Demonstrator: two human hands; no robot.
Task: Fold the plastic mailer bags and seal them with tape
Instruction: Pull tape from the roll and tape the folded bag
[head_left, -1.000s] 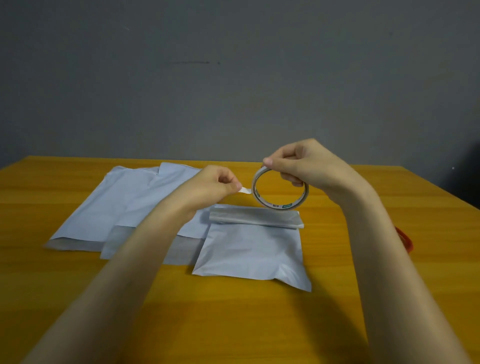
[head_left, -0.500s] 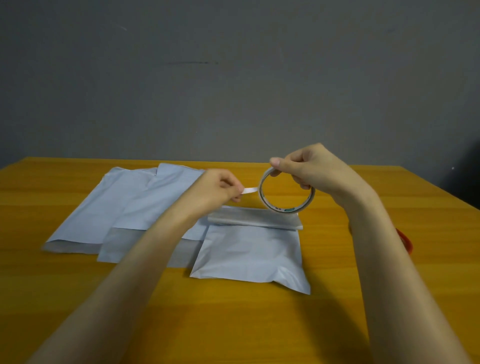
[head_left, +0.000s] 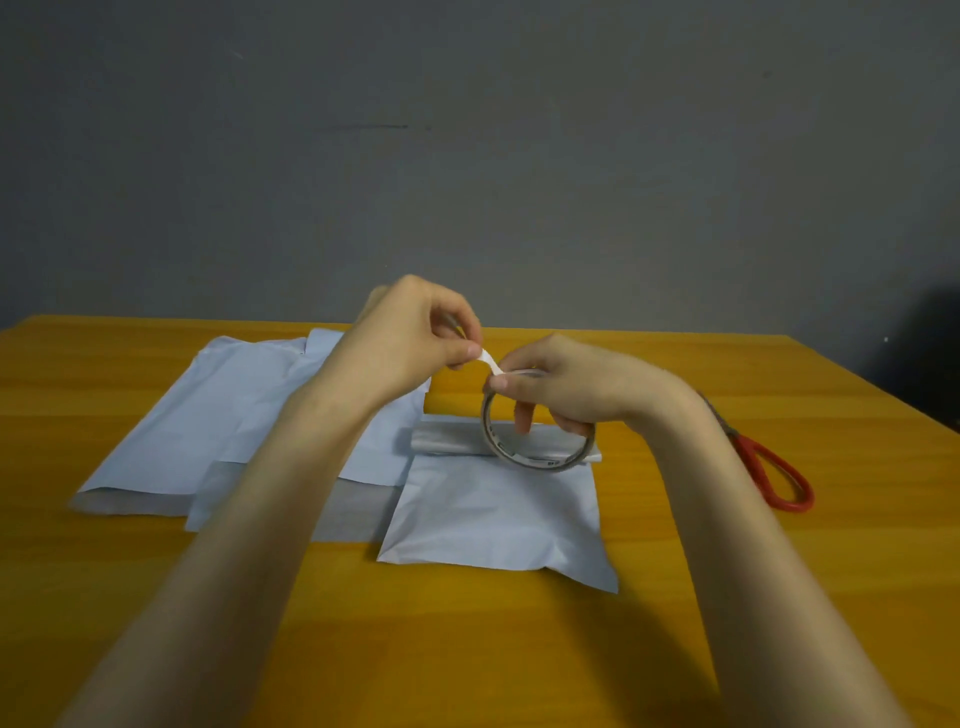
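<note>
A white mailer bag (head_left: 498, 514) lies on the wooden table (head_left: 467, 649) with its grey top flap (head_left: 452, 439) folded over. Just above that flap my right hand (head_left: 566, 389) holds a roll of tape (head_left: 540, 447), fingers through its ring and thumb pressed on the rim. My left hand (head_left: 410, 338) pinches the free white tape end (head_left: 491, 361) and holds it up and to the left of the roll. The pulled strip is short and curved.
Two more flat mailer bags (head_left: 218, 415) overlap on the left, partly under my left forearm. Red-handled scissors (head_left: 774, 478) lie on the table to the right of my right wrist. A grey wall stands behind the table's far edge.
My right hand has dropped with the roll down to the folded flap and turned palm down. My left hand has risen and lifted the tape end above the roll.
</note>
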